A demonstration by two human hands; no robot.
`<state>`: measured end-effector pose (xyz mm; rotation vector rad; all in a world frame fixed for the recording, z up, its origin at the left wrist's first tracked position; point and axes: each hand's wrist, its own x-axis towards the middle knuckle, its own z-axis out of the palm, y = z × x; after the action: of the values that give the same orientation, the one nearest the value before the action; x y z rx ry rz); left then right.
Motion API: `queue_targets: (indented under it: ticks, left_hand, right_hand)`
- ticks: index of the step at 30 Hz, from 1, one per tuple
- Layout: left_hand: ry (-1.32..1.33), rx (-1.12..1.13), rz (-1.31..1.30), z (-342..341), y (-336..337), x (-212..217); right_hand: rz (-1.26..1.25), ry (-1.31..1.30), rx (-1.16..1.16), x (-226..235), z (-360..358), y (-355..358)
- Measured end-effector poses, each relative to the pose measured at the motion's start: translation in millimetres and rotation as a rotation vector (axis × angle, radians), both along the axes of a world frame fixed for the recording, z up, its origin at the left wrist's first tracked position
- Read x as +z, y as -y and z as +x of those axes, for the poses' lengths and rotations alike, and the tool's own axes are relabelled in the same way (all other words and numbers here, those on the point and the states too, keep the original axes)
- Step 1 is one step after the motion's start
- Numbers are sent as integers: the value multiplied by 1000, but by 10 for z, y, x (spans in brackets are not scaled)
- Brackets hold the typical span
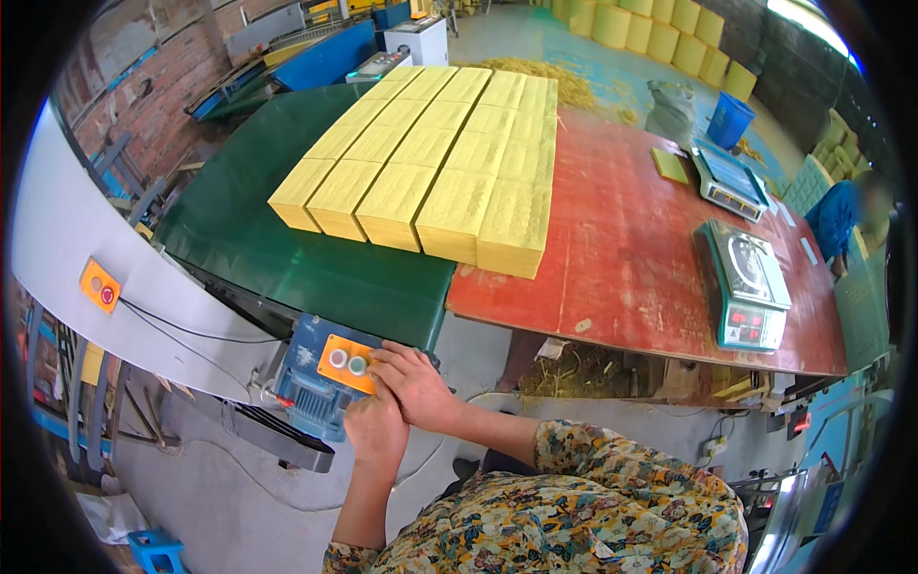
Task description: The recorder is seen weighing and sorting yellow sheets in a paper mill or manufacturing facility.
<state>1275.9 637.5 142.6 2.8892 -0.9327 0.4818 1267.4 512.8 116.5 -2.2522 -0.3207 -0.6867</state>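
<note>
An orange control box (346,364) with a pale button and a green button is mounted on a blue motor (320,407) at the near end of the green conveyor belt (316,277). My right hand (416,385) rests over the box's right edge, fingers stretched toward the green button. Just below it my left hand (376,429) is curled closed against the box's lower right corner, touching my right hand; whatever is inside its fingers is hidden. Beyond my hands, rows of stacked yellow paper blocks (421,153) lie partly on the belt and partly on the red table.
The red table (612,249) adjoins the belt. Two scales stand at its right, the nearer scale (751,282) lit, beside a small yellow stack (669,165). A second orange switch box (99,286) sits on the white panel. A person in blue (834,215) is at far right.
</note>
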Motion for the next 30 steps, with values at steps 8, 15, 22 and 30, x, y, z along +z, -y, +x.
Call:
queue_targets:
  ticks: [8, 15, 22, 30]
  left_hand:
    - [-18, -16, -46, 54, -25, -111]
    - [-18, 19, -29, 11, 23, 11]
    - [-19, 61, 10, -41, 8, -20]
    - [-51, 201, 141, -112, 166, 66]
  right_hand:
    - [-47, 20, -48, 9, 11, 30]
    - [-29, 50, -26, -3, -34, 35]
    - [-4, -19, 35, 118, -310, 201]
    - [27, -47, 21, 44, -779, 901]
